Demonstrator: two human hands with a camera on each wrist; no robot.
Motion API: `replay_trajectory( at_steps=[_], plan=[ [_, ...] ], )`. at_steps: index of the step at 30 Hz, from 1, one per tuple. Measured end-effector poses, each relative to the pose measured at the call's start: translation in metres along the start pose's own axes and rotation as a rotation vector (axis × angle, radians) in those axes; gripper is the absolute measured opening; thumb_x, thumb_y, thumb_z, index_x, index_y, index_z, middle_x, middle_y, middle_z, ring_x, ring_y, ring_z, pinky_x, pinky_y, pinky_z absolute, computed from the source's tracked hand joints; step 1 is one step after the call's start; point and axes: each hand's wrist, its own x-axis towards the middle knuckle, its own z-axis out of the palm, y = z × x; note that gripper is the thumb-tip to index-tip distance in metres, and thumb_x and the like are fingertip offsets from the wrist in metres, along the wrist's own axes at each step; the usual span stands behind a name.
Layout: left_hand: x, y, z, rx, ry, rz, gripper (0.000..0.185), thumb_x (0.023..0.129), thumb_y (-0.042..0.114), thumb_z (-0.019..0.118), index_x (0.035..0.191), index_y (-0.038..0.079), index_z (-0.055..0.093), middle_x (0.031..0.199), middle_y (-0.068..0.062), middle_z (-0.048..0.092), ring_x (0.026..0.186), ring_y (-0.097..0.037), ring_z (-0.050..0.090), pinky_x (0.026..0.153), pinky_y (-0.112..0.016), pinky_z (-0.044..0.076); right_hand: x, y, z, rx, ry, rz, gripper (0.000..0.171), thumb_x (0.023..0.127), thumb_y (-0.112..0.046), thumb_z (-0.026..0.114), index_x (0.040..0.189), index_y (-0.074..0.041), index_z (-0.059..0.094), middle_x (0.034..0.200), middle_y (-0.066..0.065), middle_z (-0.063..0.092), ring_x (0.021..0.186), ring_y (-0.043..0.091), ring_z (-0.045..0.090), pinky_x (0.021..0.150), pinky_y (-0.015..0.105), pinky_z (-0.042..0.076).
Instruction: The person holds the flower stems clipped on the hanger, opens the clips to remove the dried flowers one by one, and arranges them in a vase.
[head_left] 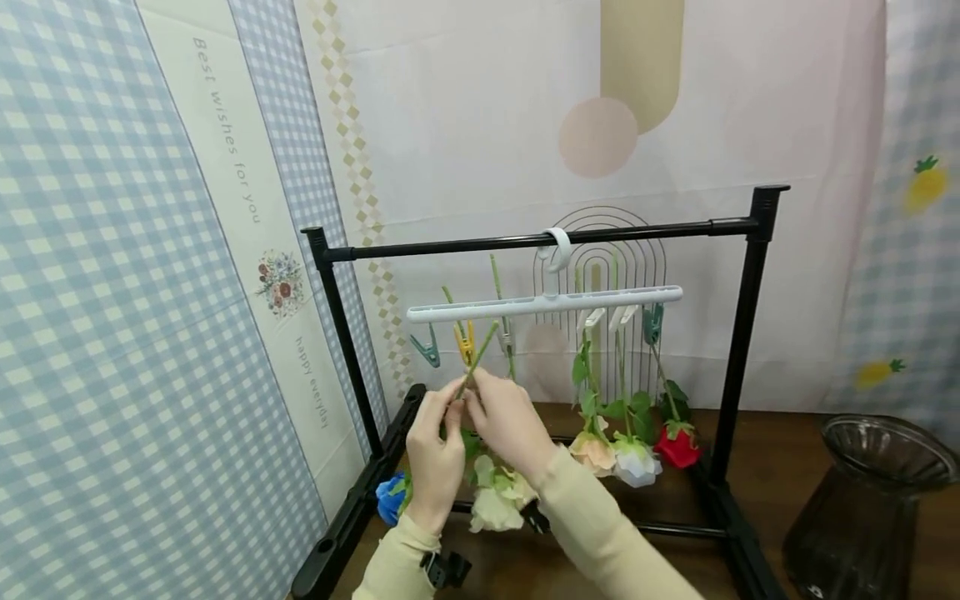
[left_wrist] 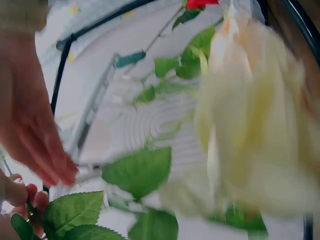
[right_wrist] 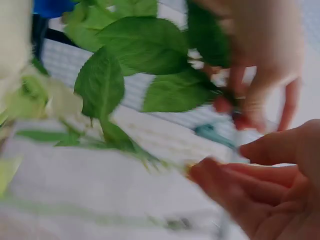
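A cream artificial rose (head_left: 495, 502) hangs head down below my two hands, its green stem (head_left: 482, 343) slanting up past a yellow clip (head_left: 467, 340) on the white clip hanger (head_left: 545, 303). My left hand (head_left: 450, 404) pinches the stem low down. My right hand (head_left: 474, 393) meets it from the right and pinches the same stem just above. In the left wrist view the rose (left_wrist: 250, 125) and its leaves (left_wrist: 140, 170) are blurred. The right wrist view shows leaves (right_wrist: 145, 45) and my right hand's fingers (right_wrist: 230, 175) curled together.
The hanger hooks on a black rack (head_left: 540, 240). Peach, white and red roses (head_left: 678, 446) hang from clips on its right. A teal clip (head_left: 427, 350) hangs free. A blue flower (head_left: 390, 497) lies by the rack's base. A dark glass vase (head_left: 862, 500) stands at the right.
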Motion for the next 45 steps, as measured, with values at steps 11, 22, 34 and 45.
replay_trajectory(
  at_steps=[11,22,34,45],
  plan=[
    [-0.015,0.032,0.015,0.235,-0.067,0.278,0.018,0.100,0.015,0.052,0.096,0.015,0.069,0.075,0.004,0.064,0.060,-0.009,0.055,0.059,-0.021,0.040,-0.071,-0.003,-0.055,-0.194,0.347,-0.393,0.017,0.076,-0.005,0.078,0.090,-0.012,0.072,0.088,-0.002,0.070,0.074,0.007,0.061,0.064,0.018,0.050],
    [-0.034,0.045,0.028,0.356,-0.269,0.371,0.009,0.084,0.018,0.072,0.078,0.020,0.066,0.072,0.009,0.064,0.063,-0.006,0.057,0.065,-0.023,0.041,-0.083,0.037,-0.068,-0.346,0.081,-0.209,0.021,0.075,0.006,0.075,0.085,-0.011,0.070,0.082,-0.003,0.067,0.073,0.011,0.061,0.060,0.021,0.049],
    [-0.043,0.052,0.043,0.295,-0.374,0.334,0.022,0.072,0.008,0.082,0.069,0.020,0.063,0.064,0.010,0.062,0.062,-0.004,0.058,0.065,-0.021,0.039,-0.111,0.053,-0.052,-0.542,0.153,-0.214,0.028,0.062,-0.003,0.086,0.065,-0.015,0.060,0.057,-0.004,0.052,0.045,0.010,0.048,0.041,0.019,0.032],
    [-0.043,0.066,0.053,0.215,-0.326,0.333,0.019,0.071,0.004,0.080,0.077,0.017,0.068,0.076,0.008,0.068,0.075,-0.006,0.063,0.091,-0.031,0.047,-0.115,0.065,-0.063,-0.626,0.199,-0.274,0.031,0.060,0.006,0.081,0.066,-0.012,0.057,0.059,-0.003,0.053,0.046,0.011,0.049,0.038,0.019,0.032]
  ],
)
